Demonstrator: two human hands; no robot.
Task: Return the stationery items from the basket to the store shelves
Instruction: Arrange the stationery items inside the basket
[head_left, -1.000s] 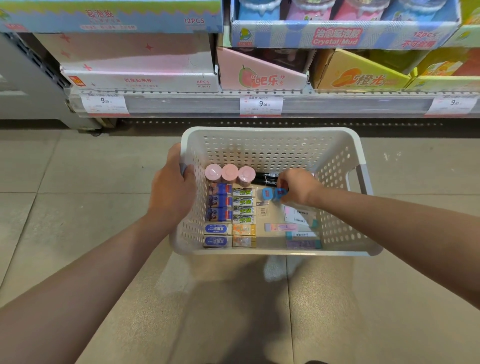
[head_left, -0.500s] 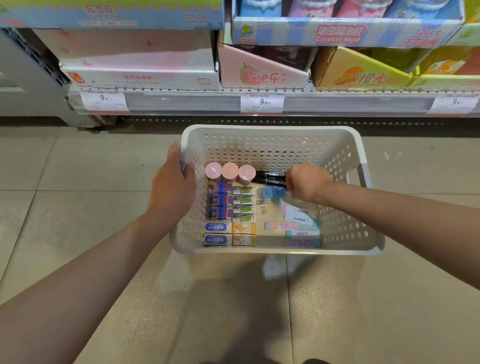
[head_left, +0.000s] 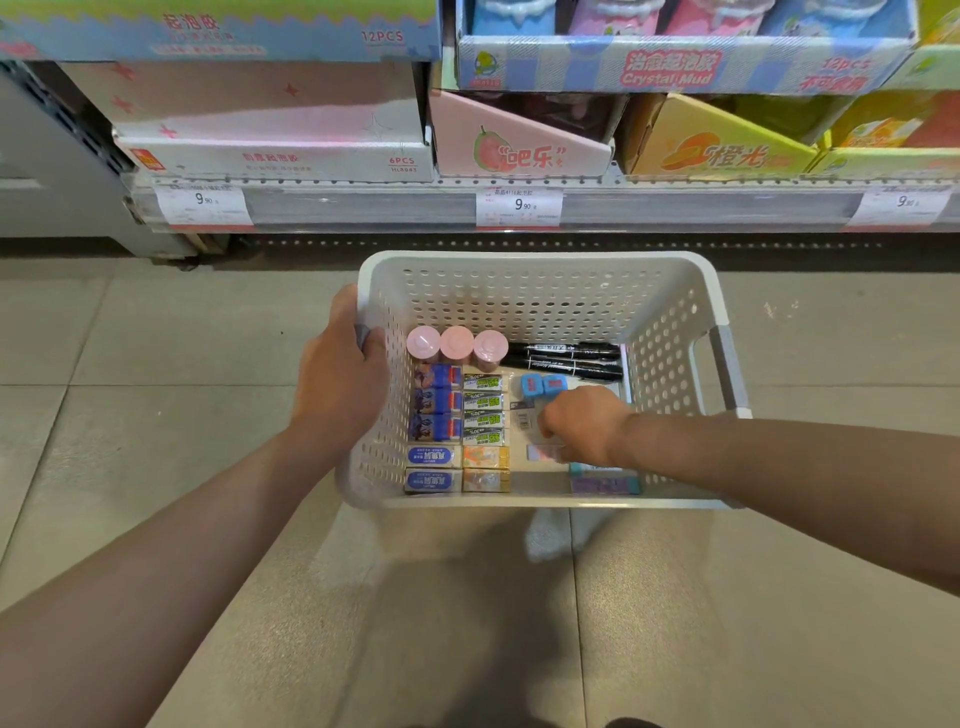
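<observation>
Left hand (head_left: 340, 384) is clamped on the basket (head_left: 540, 270) rim; right hand (head_left: 584, 423) is curled among erasers (head_left: 434, 431) (grip unclear). Basket is seen full, shelves (head_left: 405, 205) unreached; nearly everything is left.

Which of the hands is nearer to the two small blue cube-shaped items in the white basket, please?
Right. The right hand reaches inside the white perforated plastic basket, just in front of the two small blue cubes; the left hand grips the basket's left rim, across the rows of erasers.
</observation>
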